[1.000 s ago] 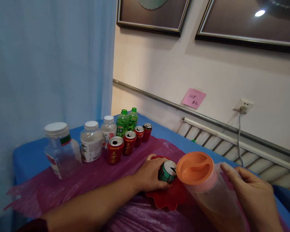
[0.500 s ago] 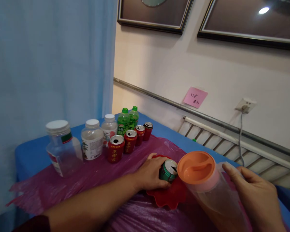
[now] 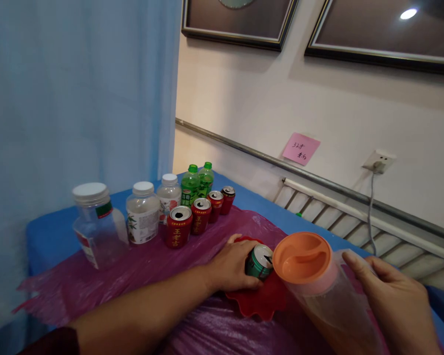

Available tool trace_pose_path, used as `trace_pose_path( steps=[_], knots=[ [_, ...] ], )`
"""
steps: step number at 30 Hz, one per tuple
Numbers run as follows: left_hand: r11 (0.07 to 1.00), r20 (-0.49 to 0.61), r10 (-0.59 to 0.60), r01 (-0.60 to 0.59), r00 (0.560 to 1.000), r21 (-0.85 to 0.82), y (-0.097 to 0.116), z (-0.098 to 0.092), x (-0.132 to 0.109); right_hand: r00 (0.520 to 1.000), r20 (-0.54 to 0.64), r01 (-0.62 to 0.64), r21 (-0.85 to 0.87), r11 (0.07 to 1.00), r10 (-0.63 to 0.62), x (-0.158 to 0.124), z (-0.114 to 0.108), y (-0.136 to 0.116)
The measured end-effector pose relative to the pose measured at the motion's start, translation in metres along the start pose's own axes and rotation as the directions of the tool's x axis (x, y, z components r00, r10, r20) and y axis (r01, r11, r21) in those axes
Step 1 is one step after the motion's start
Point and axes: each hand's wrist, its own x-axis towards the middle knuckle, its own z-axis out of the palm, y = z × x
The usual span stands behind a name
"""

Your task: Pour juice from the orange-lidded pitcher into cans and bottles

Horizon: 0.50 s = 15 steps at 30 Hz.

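My left hand point(image 3: 237, 266) is wrapped round a green drink can point(image 3: 259, 264) with an open top. The can stands over a red scallop-edged dish point(image 3: 257, 305) on purple plastic sheeting. My right hand point(image 3: 395, 291) is closed on the handle side of a translucent pitcher point(image 3: 340, 315). The pitcher leans left, and its orange lid point(image 3: 301, 256) is close beside the can's opening. Brownish liquid shows faintly inside the pitcher. I cannot tell whether any liquid is flowing into the can.
Several red cans point(image 3: 179, 227) stand in a slanting row. Behind them are clear white-capped jars point(image 3: 142, 217) and two green bottles point(image 3: 190, 185). The purple sheet point(image 3: 140, 276) covers part of a blue surface point(image 3: 44, 231). A radiator point(image 3: 329, 212) lines the wall; a curtain hangs left.
The whole view has shifted very slightly. Both hands keep their holds, and the can and pitcher stay in almost the same position.
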Motion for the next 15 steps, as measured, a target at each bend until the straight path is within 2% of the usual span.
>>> trace_pose_path(
  steps=[15],
  knots=[
    [1.000, -0.004, 0.001, -0.001, 1.000, -0.016, 0.0014, -0.0002, -0.0002, 1.000, 0.013, -0.024, -0.022, 0.999, 0.024, 0.0016, 0.0003, 0.0061]
  ],
)
